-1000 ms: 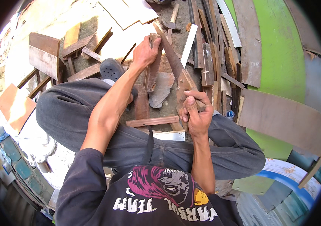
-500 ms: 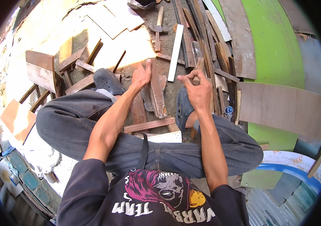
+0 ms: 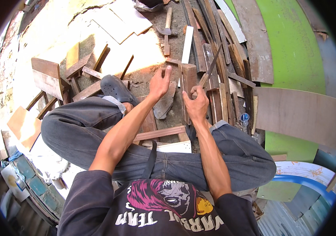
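Observation:
My right hand (image 3: 196,103) is closed around the wooden handle of a long, narrow-bladed knife (image 3: 214,63), its dark blade pointing up and away. The same hand presses against a thick brown block of wood (image 3: 188,74), with the thumb across its face; how firmly it grips the block is hard to tell. To the left of the block, my left hand (image 3: 161,83) is raised with loosely bent fingers and the thumb apart, touching nothing I can see. Below that hand lies a flat grey stone (image 3: 164,103).
A hammer (image 3: 168,23) lies ahead, beside a white strip (image 3: 187,43). Long wooden strips (image 3: 219,35) pile up on the right, near a green panel (image 3: 290,47). Scrap wood (image 3: 50,76) stands at left. A wooden frame piece (image 3: 160,133) lies before my lap.
The brown block has gone from my left hand's side to the right, now raised against my right hand. My left hand has come off it. The knife blade now points up and right.

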### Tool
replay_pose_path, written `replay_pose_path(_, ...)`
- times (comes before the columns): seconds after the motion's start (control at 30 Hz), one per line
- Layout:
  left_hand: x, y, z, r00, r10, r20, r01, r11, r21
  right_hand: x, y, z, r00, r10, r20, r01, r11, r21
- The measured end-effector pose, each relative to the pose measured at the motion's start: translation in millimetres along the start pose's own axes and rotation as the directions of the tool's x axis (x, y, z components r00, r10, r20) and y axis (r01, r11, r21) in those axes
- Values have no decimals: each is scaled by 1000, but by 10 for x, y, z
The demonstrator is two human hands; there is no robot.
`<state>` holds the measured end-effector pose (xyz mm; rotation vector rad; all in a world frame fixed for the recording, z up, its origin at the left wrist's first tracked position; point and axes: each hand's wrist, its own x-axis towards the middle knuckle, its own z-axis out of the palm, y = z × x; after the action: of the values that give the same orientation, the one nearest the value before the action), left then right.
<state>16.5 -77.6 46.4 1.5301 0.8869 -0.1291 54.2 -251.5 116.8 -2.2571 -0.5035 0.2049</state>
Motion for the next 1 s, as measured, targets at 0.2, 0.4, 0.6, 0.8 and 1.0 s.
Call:
replay_pose_path(0.2,-324,-600,251,968,-170,-184,250,688,682,86,-47,-160,994,-6,-109,9,999,30)
replay_pose_path(0.4,-249,-769,571,949,-197,-247,313,692,651,37,31,-166,995,-17,-97,17,1000,2)
replay_pose_path(0.6,-254,-748,447,963,-117,-244,248,739,626,31,96,-174,997,39,-61,-37,998,44)
replay_pose_path(0.8,47,-399,77,973,209,-99,-50,609,792,70,84,-127,998,10,-66,-6,998,56)
replay_pose_path(1.0,656,-370,-373,926,345,153,-268,315,910,-38,92,116,989,-109,-102,119,988,96)
